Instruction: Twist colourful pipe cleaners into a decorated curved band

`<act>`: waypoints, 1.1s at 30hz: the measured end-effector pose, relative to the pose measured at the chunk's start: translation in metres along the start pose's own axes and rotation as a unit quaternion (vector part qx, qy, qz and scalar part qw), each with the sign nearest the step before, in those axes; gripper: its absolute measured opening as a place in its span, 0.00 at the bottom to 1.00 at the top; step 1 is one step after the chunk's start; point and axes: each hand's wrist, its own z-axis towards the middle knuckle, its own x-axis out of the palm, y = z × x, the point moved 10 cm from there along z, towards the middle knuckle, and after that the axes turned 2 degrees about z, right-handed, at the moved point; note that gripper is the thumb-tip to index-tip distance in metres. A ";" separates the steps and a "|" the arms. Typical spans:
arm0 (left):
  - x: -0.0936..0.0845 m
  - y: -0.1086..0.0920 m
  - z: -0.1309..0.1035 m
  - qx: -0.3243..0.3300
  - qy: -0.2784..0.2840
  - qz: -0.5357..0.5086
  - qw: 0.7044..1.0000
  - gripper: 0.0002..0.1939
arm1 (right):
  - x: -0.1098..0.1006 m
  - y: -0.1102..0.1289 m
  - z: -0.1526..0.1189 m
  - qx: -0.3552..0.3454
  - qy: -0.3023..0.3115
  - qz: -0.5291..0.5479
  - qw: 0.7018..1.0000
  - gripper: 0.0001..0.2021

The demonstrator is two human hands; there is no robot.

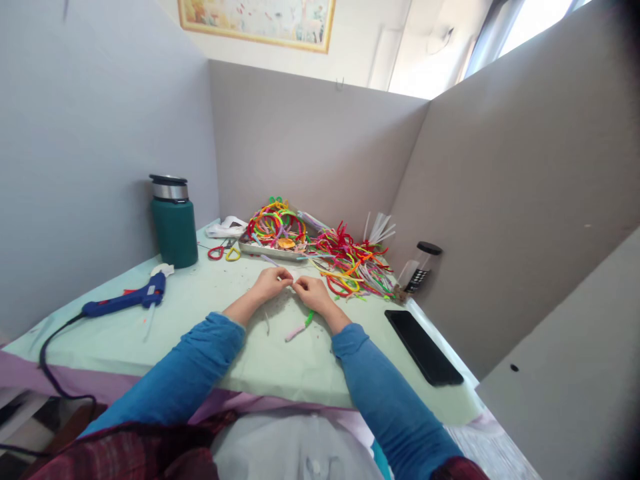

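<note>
My left hand (pixel 271 283) and my right hand (pixel 312 293) meet over the middle of the table, fingertips pinched close together. Whatever lies between the fingertips is too small to make out; something pale shows there. Just below my right hand a pink and green fuzzy piece (pixel 299 328) rests on the cloth. A thin greyish strip (pixel 267 323) lies under my left hand. Behind the hands stands a metal tray (pixel 273 253) heaped with colourful fuzzy rings, beside a loose pile of coloured pipe cleaners (pixel 350 257).
At left are a blue glue gun (pixel 125 301) with its cord and a green bottle (pixel 175 230). Red and yellow loops (pixel 233 254) lie near the tray. A black phone (pixel 423 347) and a clear bottle (pixel 419 270) are at right. Grey partitions (pixel 310 140) enclose the table.
</note>
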 end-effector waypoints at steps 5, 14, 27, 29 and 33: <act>-0.004 -0.007 -0.002 0.024 -0.019 0.033 0.999 0.11 | -0.001 -0.001 0.000 0.007 -0.003 0.007 1.000 0.12; 0.000 -0.006 0.003 0.052 -0.004 0.054 0.997 0.12 | 0.000 -0.004 0.001 0.009 -0.007 0.003 1.000 0.12; 0.005 -0.006 0.004 0.088 0.006 0.084 0.993 0.12 | -0.004 -0.004 0.001 0.008 -0.022 -0.005 1.000 0.12; 0.006 -0.007 0.004 0.089 0.008 0.087 0.992 0.12 | -0.004 -0.003 0.001 0.005 -0.025 -0.002 1.000 0.11; 0.005 -0.009 0.002 0.079 0.014 0.087 0.993 0.11 | -0.004 -0.003 0.001 0.002 -0.028 0.004 1.000 0.11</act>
